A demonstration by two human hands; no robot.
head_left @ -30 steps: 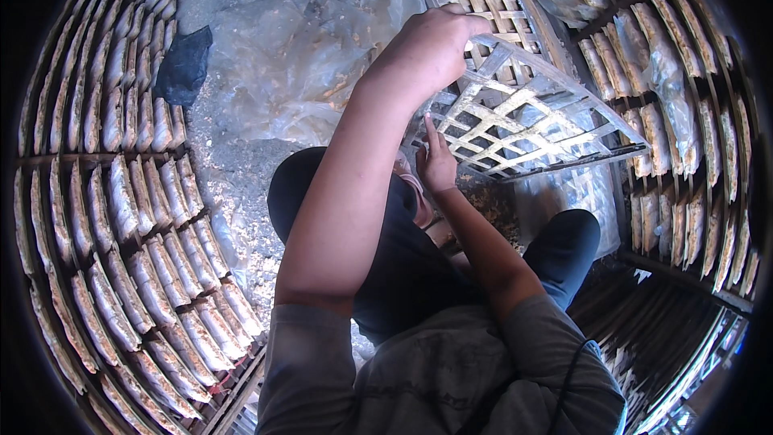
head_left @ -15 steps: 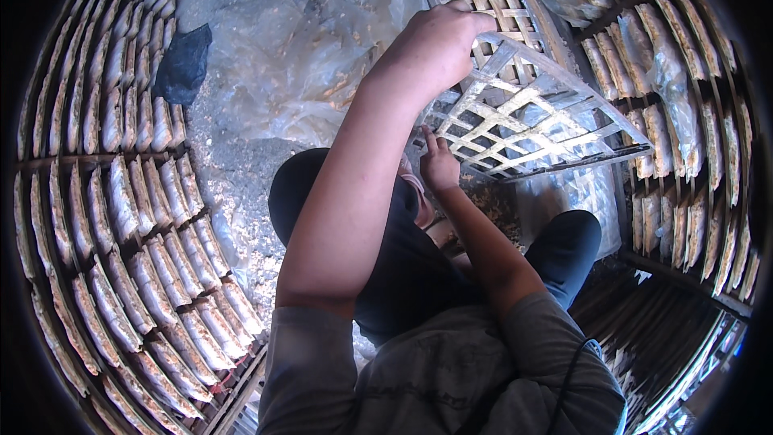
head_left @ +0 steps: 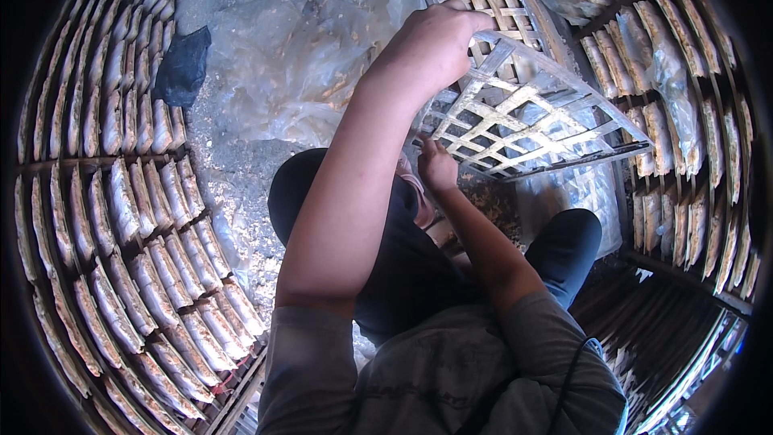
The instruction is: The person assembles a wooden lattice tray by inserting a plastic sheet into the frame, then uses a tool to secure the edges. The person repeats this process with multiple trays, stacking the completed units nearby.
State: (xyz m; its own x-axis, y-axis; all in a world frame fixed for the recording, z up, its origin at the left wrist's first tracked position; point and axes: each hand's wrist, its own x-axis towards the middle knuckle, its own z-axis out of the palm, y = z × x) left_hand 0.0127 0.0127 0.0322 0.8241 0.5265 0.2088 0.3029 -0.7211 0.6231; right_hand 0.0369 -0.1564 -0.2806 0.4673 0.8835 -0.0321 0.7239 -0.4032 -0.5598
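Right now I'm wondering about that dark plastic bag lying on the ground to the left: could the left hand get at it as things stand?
Probably not at once. The left hand grips the top edge of the woven bamboo tray, so it is occupied. The dark bag lies uncovered on the ground, with nothing visibly between.

A seated person's left hand (head_left: 431,48) grips the upper edge of a tilted woven bamboo lattice tray (head_left: 531,117), while the right hand (head_left: 437,165) touches its lower left edge. Racks of flat pale slabs (head_left: 137,217) curve along both sides; crumpled clear plastic sheeting (head_left: 290,56) covers the floor ahead.
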